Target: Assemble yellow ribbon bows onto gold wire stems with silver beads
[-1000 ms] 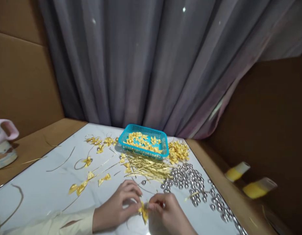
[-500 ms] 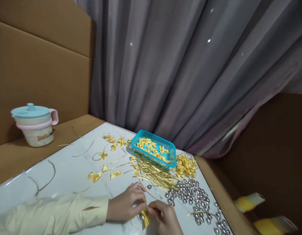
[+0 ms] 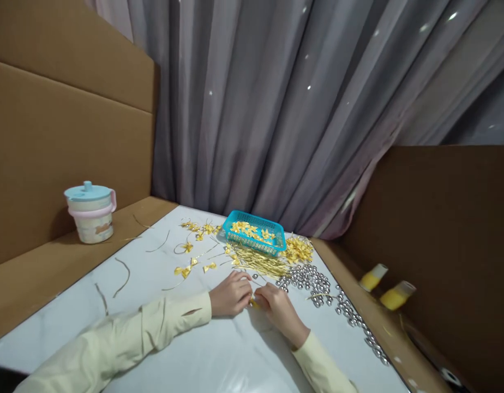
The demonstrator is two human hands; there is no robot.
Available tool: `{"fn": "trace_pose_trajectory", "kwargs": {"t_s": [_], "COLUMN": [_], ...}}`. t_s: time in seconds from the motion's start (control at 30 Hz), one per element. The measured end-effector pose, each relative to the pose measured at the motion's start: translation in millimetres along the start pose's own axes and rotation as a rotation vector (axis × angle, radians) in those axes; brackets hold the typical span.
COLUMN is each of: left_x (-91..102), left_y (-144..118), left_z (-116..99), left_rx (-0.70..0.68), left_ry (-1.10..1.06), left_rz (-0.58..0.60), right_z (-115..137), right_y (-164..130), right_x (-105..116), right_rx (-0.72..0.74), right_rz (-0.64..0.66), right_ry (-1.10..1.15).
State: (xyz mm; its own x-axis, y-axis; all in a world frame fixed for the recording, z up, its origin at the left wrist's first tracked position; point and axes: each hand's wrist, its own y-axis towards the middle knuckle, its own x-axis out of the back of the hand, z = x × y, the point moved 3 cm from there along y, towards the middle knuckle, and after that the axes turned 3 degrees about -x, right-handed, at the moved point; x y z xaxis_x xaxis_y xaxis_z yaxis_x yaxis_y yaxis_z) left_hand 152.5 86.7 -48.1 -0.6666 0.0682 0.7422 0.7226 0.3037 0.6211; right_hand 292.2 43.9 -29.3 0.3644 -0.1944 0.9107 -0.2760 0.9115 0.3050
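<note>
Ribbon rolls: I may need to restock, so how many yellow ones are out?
2. One yellow ribbon roll and another lie side by side on the cardboard ledge right of the white table; others may be hidden.

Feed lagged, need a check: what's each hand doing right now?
Left hand: fingers closed, pinching the yellow bow.
Right hand: fingers closed, pinching the same bow from the other side.
</note>
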Motion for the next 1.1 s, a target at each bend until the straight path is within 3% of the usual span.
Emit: {"fn": "trace_pose_trajectory", "kwargs": {"t_s": [0.2,0.43,0.63,1.1], "left_x": [10.7,10.9,11.4,9.1], "left_y": [-0.3,-0.1,-1.6,-6.0], "left_z": [-3.9,-6.6,-6.4,-2.1], "left_rx": [-0.089,-0.162,-0.177,-0.165], "left_ry": [0.111,0.174,0.184,0.115], "left_rz": [-0.065,-0.117,-0.134,-0.053], "right_z": [4.8,9.6,11.4,7.6], "right_y": [-3.2,-6.1,-7.9,-9.2], "right_x": [2.2,3.9,3.2,0.4], "right_rx": [0.145,0.207,0.217,0.184], "right_rz": [-0.11,-0.173,-0.147,-0.073], "right_ry": [-0.18,-0.266,-0.281,-0.181]}}
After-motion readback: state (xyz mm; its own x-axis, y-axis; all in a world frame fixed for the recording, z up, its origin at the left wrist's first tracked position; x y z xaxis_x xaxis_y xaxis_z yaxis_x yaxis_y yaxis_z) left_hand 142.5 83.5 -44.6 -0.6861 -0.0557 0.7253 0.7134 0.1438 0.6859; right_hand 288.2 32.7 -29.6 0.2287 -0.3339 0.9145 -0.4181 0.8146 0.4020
